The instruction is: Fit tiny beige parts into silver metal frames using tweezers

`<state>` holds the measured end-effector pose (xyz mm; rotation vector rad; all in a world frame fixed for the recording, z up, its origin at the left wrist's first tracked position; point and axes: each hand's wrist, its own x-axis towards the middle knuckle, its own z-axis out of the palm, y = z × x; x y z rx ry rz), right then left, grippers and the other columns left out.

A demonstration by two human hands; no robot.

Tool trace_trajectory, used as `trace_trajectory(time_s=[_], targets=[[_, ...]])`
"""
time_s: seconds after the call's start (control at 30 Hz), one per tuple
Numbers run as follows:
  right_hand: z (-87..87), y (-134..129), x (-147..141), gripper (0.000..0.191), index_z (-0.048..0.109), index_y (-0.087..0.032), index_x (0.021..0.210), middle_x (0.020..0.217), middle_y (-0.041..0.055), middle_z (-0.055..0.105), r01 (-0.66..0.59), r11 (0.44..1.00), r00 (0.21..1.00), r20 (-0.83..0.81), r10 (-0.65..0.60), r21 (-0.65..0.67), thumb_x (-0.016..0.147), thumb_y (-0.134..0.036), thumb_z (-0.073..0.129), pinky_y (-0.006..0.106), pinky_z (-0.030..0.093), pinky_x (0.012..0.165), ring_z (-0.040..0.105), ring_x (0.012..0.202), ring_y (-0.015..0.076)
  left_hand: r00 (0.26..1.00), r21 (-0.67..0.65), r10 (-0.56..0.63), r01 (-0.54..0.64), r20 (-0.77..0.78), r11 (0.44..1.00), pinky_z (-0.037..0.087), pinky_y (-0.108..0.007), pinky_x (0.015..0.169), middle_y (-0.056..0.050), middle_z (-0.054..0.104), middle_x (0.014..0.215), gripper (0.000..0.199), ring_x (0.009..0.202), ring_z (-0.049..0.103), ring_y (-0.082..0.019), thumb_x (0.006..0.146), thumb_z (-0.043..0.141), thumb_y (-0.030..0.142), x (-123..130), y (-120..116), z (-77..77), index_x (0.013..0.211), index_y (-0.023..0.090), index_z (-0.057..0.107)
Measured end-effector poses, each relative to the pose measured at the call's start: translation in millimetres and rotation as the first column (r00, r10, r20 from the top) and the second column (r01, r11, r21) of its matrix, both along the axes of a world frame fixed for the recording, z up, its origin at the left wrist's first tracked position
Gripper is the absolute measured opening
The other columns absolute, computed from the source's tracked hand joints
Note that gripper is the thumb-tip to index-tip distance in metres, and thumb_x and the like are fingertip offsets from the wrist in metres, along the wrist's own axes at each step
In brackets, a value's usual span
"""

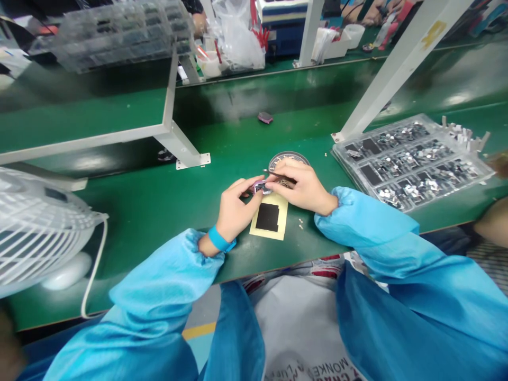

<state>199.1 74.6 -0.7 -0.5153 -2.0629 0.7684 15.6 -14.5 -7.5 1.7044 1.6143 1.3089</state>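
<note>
Small purple-cased electronic device (260, 186) is held between both hands, above upper part of yellow sheet (281, 228). Rim is purple and rounded; inner face is grey and dark, probably open housing, but details are too small. By left hand (235, 207), device is clamped between thumb and fingers. By right hand (304, 186), device's edge is touched; thin dark tool (273, 173) is gripped between fingers.
</note>
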Motion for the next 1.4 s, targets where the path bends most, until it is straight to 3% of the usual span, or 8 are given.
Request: trace_trajectory(time_s=[0.4,0.6,0.73,0.83,1.0,1.1,1.2,1.4], targets=[[-16.1,4,0,0.008,0.073,-0.021,0.102,0.091,0.0048,0.065,-0.047,0.983,0.998,0.043,0.04,0.175,0.095,-0.024,0.069,0.034,0.052,0.073,0.062,0.084,0.0175,0.996,0.024,-0.004,0.006,-0.088,1.0,0.049,-0.026,0.07,-0.001,0.069,0.083,0.031,0.074,0.057,-0.013,0.088,0.066,0.018,-2,1,-3.4,0.117,0.02,0.078],[-10.7,6,1,0.009,0.071,-0.019,0.095,0.091,0.0048,0.066,-0.096,0.993,0.99,0.108,0.088,0.075,0.094,-0.028,0.07,0.033,0.05,0.075,0.061,0.084,0.0179,0.995,-0.016,-0.043,0.042,-0.091,0.999,0.049,-0.028,0.073,-0.003,0.072,0.09,0.028,0.079,0.061,-0.015,0.089,0.066,0.019,-5,3,-7.0,0.114,0.021,0.078],[0.3,24,14,0.011,0.071,-0.018,0.091,0.091,0.0044,0.068,0.105,0.994,0.988,0.113,-0.102,-0.016,0.092,-0.028,0.071,0.033,0.05,0.074,0.063,0.081,0.0175,0.998,-0.043,0.014,-0.016,-0.06,0.999,0.049,-0.029,0.074,-0.003,0.073,0.094,0.034,0.079,0.062,-0.016,0.086,0.067,0.019,-16,11,-14.3,0.12,0.022,0.075],[5.7,40,27,0.012,0.075,-0.018,0.09,0.091,0.0068,0.07,0.301,0.953,0.913,0.279,-0.297,0.027,0.093,-0.027,0.067,0.037,0.049,0.078,0.064,0.084,0.0209,0.996,-0.035,0.087,-0.088,-0.019,0.996,0.049,-0.029,0.073,-0.003,0.073,0.091,0.035,0.079,0.064,-0.017,0.083,0.069,0.018,-33,35,-21.5,0.119,0.019,0.072],[9.1,47,34,0.011,0.077,-0.019,0.088,0.088,0.0065,0.07,0.391,0.919,0.866,0.32,-0.384,0.045,0.088,-0.028,0.072,0.037,0.047,0.072,0.063,0.081,0.0222,0.969,0.01,0.243,-0.242,-0.048,0.97,0.054,-0.036,0.083,-0.007,0.071,0.089,0.032,0.085,0.067,-0.022,0.085,0.063,0.02,-69,106,-25.3,0.116,0.015,0.069],[13.9,42,31,0.01,0.076,-0.019,0.083,0.084,0.0042,0.068,0.394,0.919,0.886,0.268,-0.379,-0.002,0.086,-0.029,0.074,0.035,0.045,0.069,0.061,0.077,0.0197,0.9,0.087,0.326,-0.315,-0.289,0.945,0.044,-0.052,0.109,-0.018,0.064,0.126,0.044,0.122,0.057,-0.035,0.083,0.067,0.025,-75,147,-20.3,0.126,0.015,0.067],[20.5,39,29,0.017,0.073,-0.019,0.081,0.077,0.0019,0.063,0.377,0.926,0.916,0.154,-0.37,-0.017,0.091,-0.031,0.071,0.033,0.043,0.067,0.058,0.071,0.0163,0.867,0.116,0.262,-0.235,-0.423,0.965,0.031,-0.06,0.118,-0.018,0.049,0.15,0.059,0.142,0.039,-0.042,0.083,0.067,0.028,-61,180,-16.9,0.141,0.021,0.059],[30.0,33,28,0.042,0.058,-0.019,0.067,0.079,0.0029,0.06,0.346,0.938,0.936,-0.056,-0.346,-0.019,0.097,-0.047,0.064,0.031,0.043,0.069,0.054,0.074,0.015,0.866,-0.044,0.104,-0.143,-0.489,0.989,0.023,-0.071,0.116,-0.016,0.04,0.16,0.06,0.149,0.027,-0.046,0.086,0.062,0.028,-30,236,-23.3,0.146,0.026,0.056]])
